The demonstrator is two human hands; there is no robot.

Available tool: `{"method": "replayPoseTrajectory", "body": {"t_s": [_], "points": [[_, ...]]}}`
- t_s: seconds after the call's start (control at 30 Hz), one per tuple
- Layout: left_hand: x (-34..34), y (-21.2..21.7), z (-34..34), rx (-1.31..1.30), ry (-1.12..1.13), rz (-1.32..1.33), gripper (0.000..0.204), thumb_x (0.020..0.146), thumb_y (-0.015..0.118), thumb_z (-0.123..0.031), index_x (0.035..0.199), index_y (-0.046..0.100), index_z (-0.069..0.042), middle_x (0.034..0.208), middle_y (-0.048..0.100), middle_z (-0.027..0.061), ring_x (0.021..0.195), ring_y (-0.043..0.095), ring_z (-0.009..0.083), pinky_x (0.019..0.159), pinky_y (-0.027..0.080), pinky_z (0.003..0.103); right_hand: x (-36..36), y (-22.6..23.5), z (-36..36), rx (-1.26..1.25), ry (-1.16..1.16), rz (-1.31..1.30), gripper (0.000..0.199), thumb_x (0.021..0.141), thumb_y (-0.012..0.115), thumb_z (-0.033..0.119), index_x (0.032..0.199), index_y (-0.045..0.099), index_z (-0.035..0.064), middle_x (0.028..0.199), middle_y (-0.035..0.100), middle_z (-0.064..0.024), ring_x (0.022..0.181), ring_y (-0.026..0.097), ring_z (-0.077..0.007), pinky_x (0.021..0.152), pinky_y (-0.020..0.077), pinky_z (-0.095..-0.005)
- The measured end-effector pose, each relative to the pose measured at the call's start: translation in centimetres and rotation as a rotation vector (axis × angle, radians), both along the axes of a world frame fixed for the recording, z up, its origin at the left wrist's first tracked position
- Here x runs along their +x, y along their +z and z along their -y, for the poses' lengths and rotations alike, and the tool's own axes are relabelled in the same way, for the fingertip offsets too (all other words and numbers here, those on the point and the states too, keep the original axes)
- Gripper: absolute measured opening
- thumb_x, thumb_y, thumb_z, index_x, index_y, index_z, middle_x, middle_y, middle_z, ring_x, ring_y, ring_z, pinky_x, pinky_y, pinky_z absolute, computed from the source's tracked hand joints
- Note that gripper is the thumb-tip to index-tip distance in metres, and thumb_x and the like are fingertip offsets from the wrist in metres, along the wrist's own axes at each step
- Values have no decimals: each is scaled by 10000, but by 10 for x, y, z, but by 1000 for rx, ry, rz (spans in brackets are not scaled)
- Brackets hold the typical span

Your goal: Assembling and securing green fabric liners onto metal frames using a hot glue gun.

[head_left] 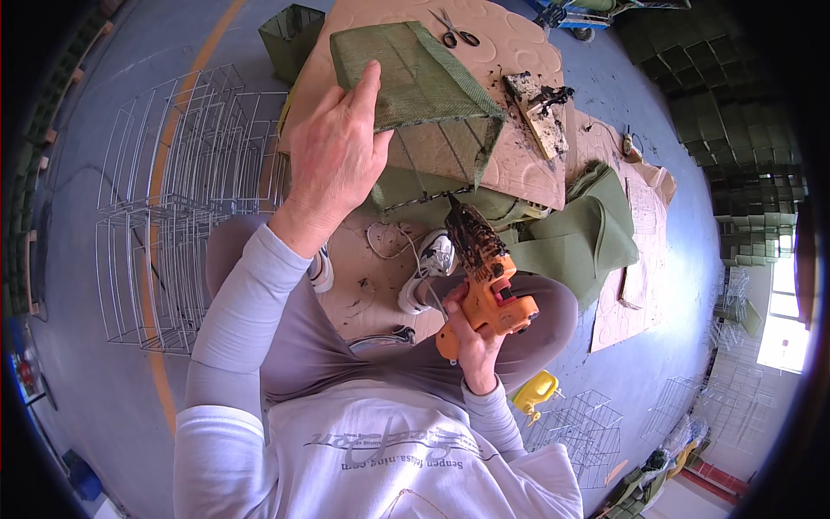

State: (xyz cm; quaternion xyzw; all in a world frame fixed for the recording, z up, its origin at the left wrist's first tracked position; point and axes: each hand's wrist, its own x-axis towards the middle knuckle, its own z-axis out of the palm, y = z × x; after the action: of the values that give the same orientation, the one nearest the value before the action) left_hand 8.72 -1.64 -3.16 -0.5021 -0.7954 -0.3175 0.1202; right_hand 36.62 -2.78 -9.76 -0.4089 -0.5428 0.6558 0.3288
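My left hand (333,160) grips the near left edge of a green mesh-covered wire frame (406,78), with fingers stretched along its mesh and the thumb at its edge. Thin wires show through the cover and across its near open side. A dark, uneven strip of glue (428,200) runs along the frame's lower wire. In my right hand (478,350) is an orange glue gun (493,303), its front caked with black residue. The gun's tip points up at that lower wire, close to it; whether they touch I cannot tell.
Black-handled scissors (454,33) and a glue-smeared board (536,112) lie on the cardboard (380,16). Green fabric (579,233) is heaped at the right. Bare wire frames (177,216) stack at left. A cord (393,238) lies by my shoes; a yellow container (536,392) sits near my knee.
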Motion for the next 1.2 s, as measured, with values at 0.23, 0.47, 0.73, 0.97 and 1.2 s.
{"method": "replayPoseTrajectory", "body": {"t_s": [0.23, 0.47, 0.73, 0.97, 1.2], "points": [[1, 3, -1, -33, 15, 48, 690, 777, 713, -52, 1416, 453, -30, 1223, 672, 56, 950, 663, 241, 801, 553, 352, 1, 0, -1, 34, -77, 29, 285, 833, 669, -55, 1089, 572, 24, 958, 603, -22, 832, 585, -102, 741, 491, -255], [-15, 13, -12, 10, 28, 45, 598, 824, 684, -106, 1388, 488, -62, 1210, 677, 40, 1039, 651, 274, 871, 535, 370, 14, 29, -13, 18, -47, -25, 384, 825, 643, -46, 1194, 537, -35, 1020, 659, -85, 922, 617, -147, 793, 498, -267], [-61, 35, -38, -58, 85, 34, 433, 903, 574, -249, 1300, 581, -75, 1091, 716, 94, 1021, 664, 303, 862, 533, 412, 28, 60, -114, 104, -145, -363, 463, 867, 608, 75, 1298, 476, -32, 1193, 618, -215, 1143, 614, -313, 1037, 479, -423], [-71, 55, -65, -118, 89, 47, 338, 895, 557, -258, 1122, 672, -36, 985, 704, 207, 948, 673, 364, 816, 545, 445, 41, 29, -214, -325, -97, -612, 448, 973, 541, 191, 1375, 449, 17, 1310, 564, -216, 1236, 551, -381, 1053, 480, -488], [-90, 76, -72, -115, 32, 217, 291, 827, 514, -229, 883, 683, 2, 961, 694, 217, 918, 666, 401, 815, 534, 481, 33, 8, -256, -471, -26, -782, 471, 920, 628, 137, 1345, 477, 6, 1351, 524, -232, 1276, 503, -395, 1059, 477, -507]]}}
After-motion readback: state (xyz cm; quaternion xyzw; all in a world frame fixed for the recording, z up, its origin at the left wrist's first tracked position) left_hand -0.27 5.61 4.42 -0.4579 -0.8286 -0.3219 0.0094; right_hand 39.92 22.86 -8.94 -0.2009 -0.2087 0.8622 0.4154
